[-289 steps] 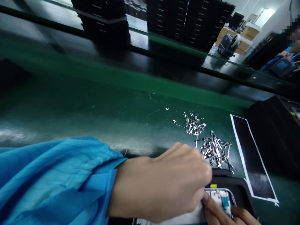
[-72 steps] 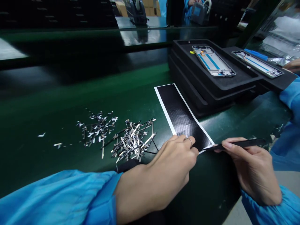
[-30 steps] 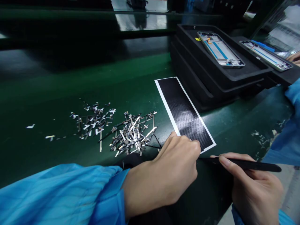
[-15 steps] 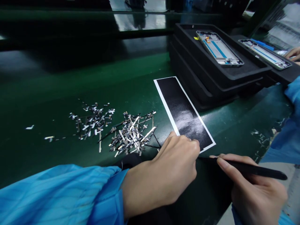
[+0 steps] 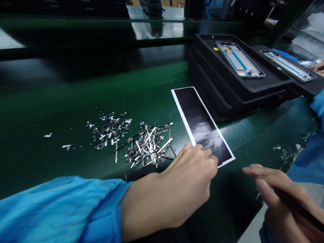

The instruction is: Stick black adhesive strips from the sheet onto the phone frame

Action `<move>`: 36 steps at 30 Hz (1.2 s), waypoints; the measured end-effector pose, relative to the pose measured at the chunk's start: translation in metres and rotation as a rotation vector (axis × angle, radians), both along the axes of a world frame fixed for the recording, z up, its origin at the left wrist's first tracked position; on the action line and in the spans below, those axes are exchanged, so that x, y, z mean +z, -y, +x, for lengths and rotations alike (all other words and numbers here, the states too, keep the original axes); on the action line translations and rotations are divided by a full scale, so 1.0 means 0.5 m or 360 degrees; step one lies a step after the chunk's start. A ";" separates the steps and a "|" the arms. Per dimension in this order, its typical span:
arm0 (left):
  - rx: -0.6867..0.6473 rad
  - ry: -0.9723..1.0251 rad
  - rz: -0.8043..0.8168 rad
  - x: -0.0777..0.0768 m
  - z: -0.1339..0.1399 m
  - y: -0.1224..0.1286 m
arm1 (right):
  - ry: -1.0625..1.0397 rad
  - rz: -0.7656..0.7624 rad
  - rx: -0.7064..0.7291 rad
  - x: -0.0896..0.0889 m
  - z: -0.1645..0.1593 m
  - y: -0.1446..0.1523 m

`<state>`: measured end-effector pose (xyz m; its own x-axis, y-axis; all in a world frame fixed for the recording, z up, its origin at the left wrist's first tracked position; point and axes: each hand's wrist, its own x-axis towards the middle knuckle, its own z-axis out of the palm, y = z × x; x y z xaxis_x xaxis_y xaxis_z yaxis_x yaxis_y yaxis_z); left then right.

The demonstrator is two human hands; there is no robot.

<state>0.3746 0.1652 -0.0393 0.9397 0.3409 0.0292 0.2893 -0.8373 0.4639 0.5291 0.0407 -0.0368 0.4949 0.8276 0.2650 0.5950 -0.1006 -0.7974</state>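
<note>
My left hand (image 5: pixel 187 179) is closed over the near left end of a black sheet with a white border (image 5: pixel 199 118). Its fingertips are hidden beneath the knuckles, so what they pinch cannot be seen. At the lower right, my right hand (image 5: pixel 283 202) is closed around black tweezers (image 5: pixel 298 204), whose tip does not show. The right fingers are apart from the sheet. Left of the sheet lies a heap of small silver and black strips (image 5: pixel 149 143), close to my left hand. A second, looser heap of such strips (image 5: pixel 110 130) lies farther left.
Stacked black foam trays (image 5: pixel 215 91) stand behind the sheet, with a phone frame (image 5: pixel 240 60) in the top one. Another phone frame (image 5: pixel 288 65) lies on the right, near another person's hand (image 5: pixel 319 67). Loose scraps (image 5: pixel 283 152) dot the green table's right edge.
My right hand has drawn back to the right and down with the tweezers, away from my left hand. My left hand stays at the sheet's near end. The view has shifted slightly.
</note>
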 end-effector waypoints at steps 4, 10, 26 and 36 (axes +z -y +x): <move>-0.0089 -0.0148 -0.0034 0.007 -0.013 -0.009 | 0.0568 -0.0119 0.0818 0.010 0.009 -0.028; -0.0141 -0.0174 -0.0089 0.027 -0.012 -0.013 | 0.0672 -0.0375 0.1050 -0.009 0.003 -0.072; 0.0548 0.0783 -0.0936 0.132 -0.049 -0.002 | -0.0230 0.0033 0.0931 0.051 -0.054 -0.088; 0.0915 0.1068 -0.0911 0.167 -0.136 0.042 | -0.0277 0.0398 0.1013 0.088 -0.181 -0.125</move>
